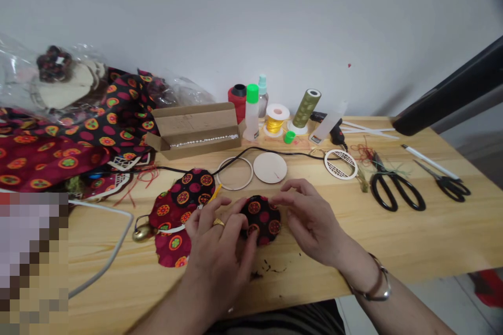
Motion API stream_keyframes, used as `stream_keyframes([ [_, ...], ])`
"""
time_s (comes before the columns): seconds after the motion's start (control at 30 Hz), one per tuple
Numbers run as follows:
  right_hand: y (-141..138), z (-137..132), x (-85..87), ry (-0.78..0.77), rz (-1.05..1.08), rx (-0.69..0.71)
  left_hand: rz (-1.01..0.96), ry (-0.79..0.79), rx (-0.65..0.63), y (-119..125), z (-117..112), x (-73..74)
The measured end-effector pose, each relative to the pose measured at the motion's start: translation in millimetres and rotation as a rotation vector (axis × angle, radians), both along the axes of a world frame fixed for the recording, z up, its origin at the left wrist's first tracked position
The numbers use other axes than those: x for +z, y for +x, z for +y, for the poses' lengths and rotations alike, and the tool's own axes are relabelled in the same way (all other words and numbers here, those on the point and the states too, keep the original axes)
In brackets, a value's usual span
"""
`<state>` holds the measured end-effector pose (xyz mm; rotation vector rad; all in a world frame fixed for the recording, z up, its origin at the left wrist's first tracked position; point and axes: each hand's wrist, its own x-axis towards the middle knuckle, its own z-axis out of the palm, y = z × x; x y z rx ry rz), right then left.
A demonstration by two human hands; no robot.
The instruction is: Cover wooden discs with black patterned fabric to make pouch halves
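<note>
A round disc covered in black fabric with red and orange flower prints (264,221) lies on the table between my hands. My left hand (222,241), with a gold ring, is closed on its left side, thumb at the lower edge and fingers at the upper left. My right hand (314,222) is at the disc's upper right edge, index finger reaching to the rim and thumb held apart. Left of my left hand are a black fabric round (196,188) and maroon fabric pieces (173,246), partly covered by my fingers. A brass bell (143,232) lies beside them.
Behind the disc lie a wooden ring (234,187), a plain round (270,167) and a lattice round (341,164). Black scissors (396,188) and smaller scissors (448,183) lie right. A cardboard box (200,128), bottles, thread spools and a glue gun (336,128) stand behind; a black cable crosses the table.
</note>
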<state>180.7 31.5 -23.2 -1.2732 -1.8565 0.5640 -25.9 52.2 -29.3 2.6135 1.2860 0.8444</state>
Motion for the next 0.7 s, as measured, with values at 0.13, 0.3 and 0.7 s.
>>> stream_keyframes([
  [0.13,0.1,0.0,-3.1,0.000,-0.005,-0.001,0.001,0.034,-0.008,-1.4,0.9,0.2],
  [0.3,0.8,0.3,-3.4,-0.004,-0.019,0.001,-0.002,0.032,0.017,-1.0,0.9,1.4],
  [0.7,-1.2,-0.2,-1.3,-0.048,-0.025,-0.023,0.006,0.019,0.026,0.4,0.7,1.4],
])
